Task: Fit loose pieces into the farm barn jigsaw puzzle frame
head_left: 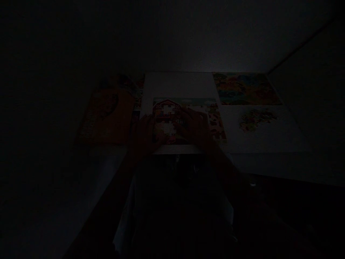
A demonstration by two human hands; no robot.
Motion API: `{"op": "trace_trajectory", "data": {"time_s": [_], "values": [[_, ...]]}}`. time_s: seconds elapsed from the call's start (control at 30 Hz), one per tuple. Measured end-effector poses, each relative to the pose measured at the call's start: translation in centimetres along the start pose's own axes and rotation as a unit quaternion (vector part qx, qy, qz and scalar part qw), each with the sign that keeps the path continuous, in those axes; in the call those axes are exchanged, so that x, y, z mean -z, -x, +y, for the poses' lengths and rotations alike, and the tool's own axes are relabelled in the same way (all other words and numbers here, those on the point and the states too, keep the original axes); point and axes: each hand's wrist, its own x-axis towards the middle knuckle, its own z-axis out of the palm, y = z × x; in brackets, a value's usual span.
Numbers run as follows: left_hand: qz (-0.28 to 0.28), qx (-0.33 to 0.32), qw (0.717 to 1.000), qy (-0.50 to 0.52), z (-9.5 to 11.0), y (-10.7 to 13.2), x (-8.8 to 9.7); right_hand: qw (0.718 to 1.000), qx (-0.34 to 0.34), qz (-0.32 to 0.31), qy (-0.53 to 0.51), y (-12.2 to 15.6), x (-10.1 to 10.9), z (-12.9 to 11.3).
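The view is very dark. A jigsaw puzzle (217, 124) with a red barn, cloudy sky and brown-patched shapes lies in the middle of the white table, with white gaps showing in its picture. My left hand (145, 133) rests at the puzzle's left edge, fingers stretched and thumb toward the lower gap. Over the middle of the puzzle lies my right hand (196, 126), its fingers spread and reaching left beside the barn. Nothing held shows in either hand, though shadow hides the fingertips. Loose puzzle pieces (256, 119) form a pile to the right.
An orange package (110, 117) stands at the left, overlapping colourful printed sheets (138, 90). At the back right of the white table (178, 84) lies a colourful picture sheet (246, 89). A pale wall (188, 39) rises behind the table.
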Motion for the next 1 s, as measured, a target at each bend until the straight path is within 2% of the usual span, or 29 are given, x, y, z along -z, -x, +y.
{"op": "trace_trajectory", "data": {"time_s": [0.57,0.8,1.0], "values": [[0.004,0.007,1.000,-0.011,0.2,0.0,0.2,0.999,0.011,-0.047,0.002,-0.6,-0.2,1.9],[-0.021,0.011,0.999,-0.027,0.2,0.0,0.4,0.997,0.020,-0.061,0.036,-0.2,-0.2,1.7],[-0.019,0.009,0.999,-0.034,0.3,0.0,0.5,0.996,0.028,-0.067,0.052,-0.2,-0.1,1.6]]}}
